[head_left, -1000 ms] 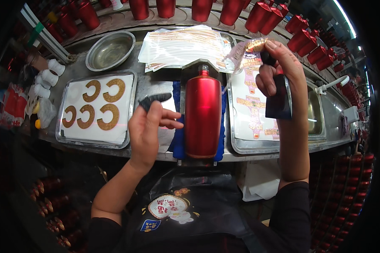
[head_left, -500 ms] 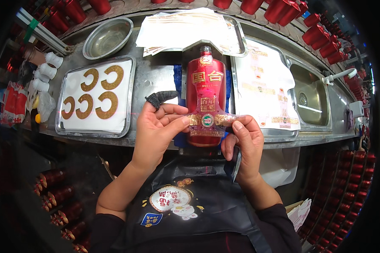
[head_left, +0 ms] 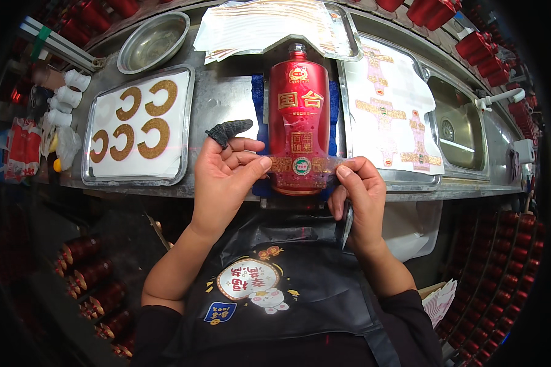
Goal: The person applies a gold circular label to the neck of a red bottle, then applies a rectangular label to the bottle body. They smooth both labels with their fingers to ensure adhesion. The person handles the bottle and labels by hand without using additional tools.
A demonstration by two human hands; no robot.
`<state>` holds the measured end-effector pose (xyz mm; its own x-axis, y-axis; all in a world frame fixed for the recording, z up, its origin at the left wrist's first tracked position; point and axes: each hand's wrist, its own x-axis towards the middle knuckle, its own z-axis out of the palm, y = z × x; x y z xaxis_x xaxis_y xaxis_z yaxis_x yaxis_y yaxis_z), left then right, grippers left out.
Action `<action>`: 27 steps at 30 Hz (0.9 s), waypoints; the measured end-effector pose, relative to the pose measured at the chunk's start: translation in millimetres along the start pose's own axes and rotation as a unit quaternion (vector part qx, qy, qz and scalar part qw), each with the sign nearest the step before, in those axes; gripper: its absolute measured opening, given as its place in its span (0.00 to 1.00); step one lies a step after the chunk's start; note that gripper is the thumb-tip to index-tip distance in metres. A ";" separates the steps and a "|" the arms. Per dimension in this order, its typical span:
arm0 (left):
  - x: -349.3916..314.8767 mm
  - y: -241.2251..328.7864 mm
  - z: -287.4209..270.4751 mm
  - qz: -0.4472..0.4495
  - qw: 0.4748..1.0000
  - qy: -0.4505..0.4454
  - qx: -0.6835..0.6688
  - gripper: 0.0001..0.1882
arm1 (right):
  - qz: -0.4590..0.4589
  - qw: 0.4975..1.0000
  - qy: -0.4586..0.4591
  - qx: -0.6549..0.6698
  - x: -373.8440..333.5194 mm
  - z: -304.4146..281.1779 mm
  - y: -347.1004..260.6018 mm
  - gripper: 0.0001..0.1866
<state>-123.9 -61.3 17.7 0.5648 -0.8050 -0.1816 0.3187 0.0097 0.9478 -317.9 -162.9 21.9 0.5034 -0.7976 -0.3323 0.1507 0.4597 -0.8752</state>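
Observation:
A glossy red bottle (head_left: 297, 122) with gold markings lies with its neck away from me on a metal holder (head_left: 312, 41) and blue cloth. Across its lower part stretches a clear decal (head_left: 301, 166) with gold pattern and a round green-and-white emblem. My left hand (head_left: 220, 183), a dark finger cot on its raised index finger, pinches the left end between thumb and fingers. The right end is pinched by my right hand (head_left: 362, 192), which also keeps a thin flat dark tool (head_left: 348, 226), its kind unclear, tucked in its lower fingers.
Left stands a tray (head_left: 190, 116) with gold C-shaped decals, behind it a metal bowl (head_left: 153, 43). Decal sheets (head_left: 263, 30) are stacked at the back. More decals lie on a right-hand tray (head_left: 392, 116), beside a sink (head_left: 453, 122). Red bottles (head_left: 496, 275) fill racks around.
The decal band now runs straighter across the bottle, with both hands still on its ends. The whole view has shifted slightly, placing the bottle higher in the picture.

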 end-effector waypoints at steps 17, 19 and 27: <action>34.4 10.5 8.1 0.318 0.803 -0.154 0.481 0.37 | -0.268 0.736 -0.105 -0.613 43.4 22.0 -45.5 0.34; 37.8 10.4 8.0 0.331 0.790 -0.157 0.492 0.36 | -0.274 0.756 -0.104 -0.586 43.8 23.9 -44.0 0.34; 37.8 10.2 6.3 0.332 0.809 -0.164 0.456 0.38 | -0.214 0.778 -0.133 -0.575 43.2 10.2 -40.9 0.36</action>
<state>-104.1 -95.3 22.1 0.1000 -0.9177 0.3844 -0.7511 0.1838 0.6341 -293.7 -212.2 46.9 0.7983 -0.6016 0.0279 -0.4301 -0.6018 -0.6730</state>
